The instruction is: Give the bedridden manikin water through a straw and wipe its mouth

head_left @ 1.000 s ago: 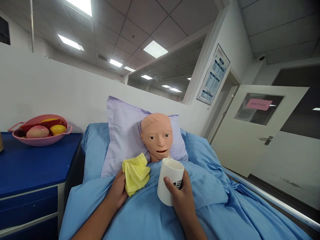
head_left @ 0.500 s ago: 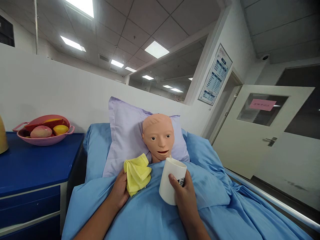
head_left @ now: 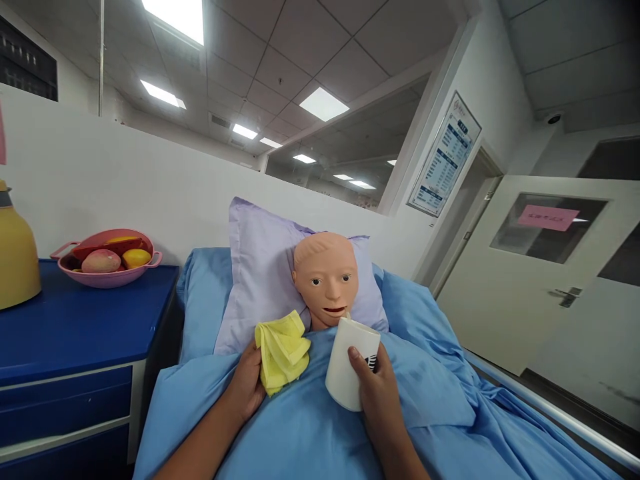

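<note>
A training manikin's head (head_left: 327,277) rests on a lilac pillow (head_left: 260,280), its mouth parted. My right hand (head_left: 381,390) is closed around a white mug (head_left: 347,367) with a dark printed mark, tilted just below the manikin's chin. A short pale piece, perhaps a straw, sticks up from the mug's rim near the mouth; I cannot tell whether it touches the lips. My left hand (head_left: 249,380) grips a yellow cloth (head_left: 283,353) left of the manikin's neck, above the blue quilt (head_left: 295,433). The inside of the mug is hidden.
At the left stands a blue bedside cabinet (head_left: 95,333) carrying a pink basket (head_left: 107,278) of fruit and a yellow jug (head_left: 17,253). A metal bed rail (head_left: 560,413) runs along the right side. Beyond it is an open white door (head_left: 540,300).
The view has turned slightly left, so the scene sits further right and more of the yellow jug shows. Both hands keep their holds, with the mug still near the manikin's chin.
</note>
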`<action>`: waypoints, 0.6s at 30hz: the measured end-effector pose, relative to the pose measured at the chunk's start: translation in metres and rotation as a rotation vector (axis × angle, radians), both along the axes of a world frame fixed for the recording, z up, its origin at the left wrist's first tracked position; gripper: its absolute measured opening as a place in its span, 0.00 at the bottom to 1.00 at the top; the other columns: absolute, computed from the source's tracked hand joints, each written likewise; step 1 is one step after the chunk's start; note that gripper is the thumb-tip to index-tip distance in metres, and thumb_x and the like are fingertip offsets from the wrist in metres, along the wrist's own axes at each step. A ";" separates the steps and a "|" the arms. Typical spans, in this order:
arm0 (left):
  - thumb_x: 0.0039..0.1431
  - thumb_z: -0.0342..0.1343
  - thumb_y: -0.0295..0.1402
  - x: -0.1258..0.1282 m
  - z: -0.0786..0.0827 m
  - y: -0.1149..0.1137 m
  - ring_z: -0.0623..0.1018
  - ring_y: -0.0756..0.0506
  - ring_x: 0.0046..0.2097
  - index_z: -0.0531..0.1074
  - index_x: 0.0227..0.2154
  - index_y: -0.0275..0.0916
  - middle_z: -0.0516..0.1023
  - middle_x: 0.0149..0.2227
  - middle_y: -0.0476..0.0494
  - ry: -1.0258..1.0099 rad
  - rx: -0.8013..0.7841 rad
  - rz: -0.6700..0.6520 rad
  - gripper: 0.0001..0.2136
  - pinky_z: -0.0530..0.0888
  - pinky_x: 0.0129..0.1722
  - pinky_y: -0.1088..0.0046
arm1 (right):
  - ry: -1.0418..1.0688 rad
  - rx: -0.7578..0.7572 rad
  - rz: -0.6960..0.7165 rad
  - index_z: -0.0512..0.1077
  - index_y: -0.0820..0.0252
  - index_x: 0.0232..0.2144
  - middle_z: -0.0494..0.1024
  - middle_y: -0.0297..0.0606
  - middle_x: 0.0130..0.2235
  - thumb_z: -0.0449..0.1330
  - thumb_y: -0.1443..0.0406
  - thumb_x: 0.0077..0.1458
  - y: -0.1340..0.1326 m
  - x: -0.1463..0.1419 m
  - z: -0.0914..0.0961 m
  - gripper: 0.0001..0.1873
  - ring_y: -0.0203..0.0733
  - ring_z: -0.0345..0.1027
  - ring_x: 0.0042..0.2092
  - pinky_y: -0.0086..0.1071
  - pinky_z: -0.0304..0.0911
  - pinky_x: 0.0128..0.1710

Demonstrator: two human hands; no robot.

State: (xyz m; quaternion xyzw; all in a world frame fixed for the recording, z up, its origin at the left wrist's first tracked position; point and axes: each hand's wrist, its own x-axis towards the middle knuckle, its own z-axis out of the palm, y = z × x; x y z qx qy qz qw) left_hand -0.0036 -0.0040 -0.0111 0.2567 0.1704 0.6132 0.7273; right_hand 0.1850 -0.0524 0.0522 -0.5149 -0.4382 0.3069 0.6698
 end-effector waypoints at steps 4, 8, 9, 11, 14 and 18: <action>0.53 0.61 0.28 -0.001 -0.001 0.001 0.79 0.40 0.48 0.75 0.43 0.37 0.81 0.44 0.40 -0.019 -0.001 -0.007 0.13 0.74 0.52 0.64 | 0.026 -0.021 0.057 0.66 0.54 0.52 0.74 0.33 0.33 0.67 0.49 0.44 -0.001 0.002 0.000 0.35 0.43 0.69 0.31 0.34 0.67 0.28; 0.53 0.61 0.27 0.000 0.004 -0.001 0.80 0.41 0.46 0.75 0.42 0.37 0.81 0.42 0.40 -0.027 -0.009 -0.018 0.12 0.74 0.52 0.64 | 0.001 0.002 0.032 0.67 0.55 0.50 0.75 0.34 0.33 0.67 0.49 0.43 -0.003 0.001 -0.002 0.33 0.44 0.69 0.32 0.35 0.68 0.29; 0.53 0.61 0.28 0.000 0.005 -0.002 0.80 0.41 0.46 0.75 0.42 0.37 0.81 0.42 0.40 -0.024 -0.015 -0.023 0.12 0.74 0.52 0.64 | -0.014 0.010 0.023 0.67 0.55 0.50 0.76 0.34 0.34 0.67 0.49 0.43 -0.003 0.001 -0.002 0.33 0.45 0.70 0.32 0.35 0.68 0.30; 0.53 0.61 0.27 0.000 0.006 -0.003 0.80 0.41 0.45 0.75 0.43 0.36 0.81 0.43 0.40 -0.029 -0.016 -0.032 0.12 0.75 0.52 0.63 | -0.042 0.026 0.005 0.67 0.55 0.49 0.76 0.35 0.35 0.67 0.50 0.43 -0.004 0.001 -0.004 0.32 0.45 0.70 0.34 0.36 0.68 0.32; 0.53 0.61 0.27 0.001 0.005 -0.001 0.80 0.41 0.47 0.74 0.44 0.36 0.81 0.44 0.39 -0.058 0.008 -0.047 0.14 0.73 0.53 0.64 | -0.061 0.059 -0.004 0.67 0.55 0.48 0.77 0.34 0.35 0.67 0.51 0.43 -0.005 0.001 -0.007 0.31 0.44 0.70 0.34 0.37 0.68 0.35; 0.53 0.61 0.27 0.001 0.005 0.003 0.79 0.40 0.47 0.74 0.45 0.35 0.81 0.42 0.38 -0.041 0.015 -0.077 0.15 0.73 0.54 0.63 | -0.098 0.072 0.013 0.66 0.57 0.48 0.77 0.36 0.36 0.68 0.51 0.41 -0.010 0.000 -0.007 0.33 0.46 0.71 0.35 0.37 0.68 0.35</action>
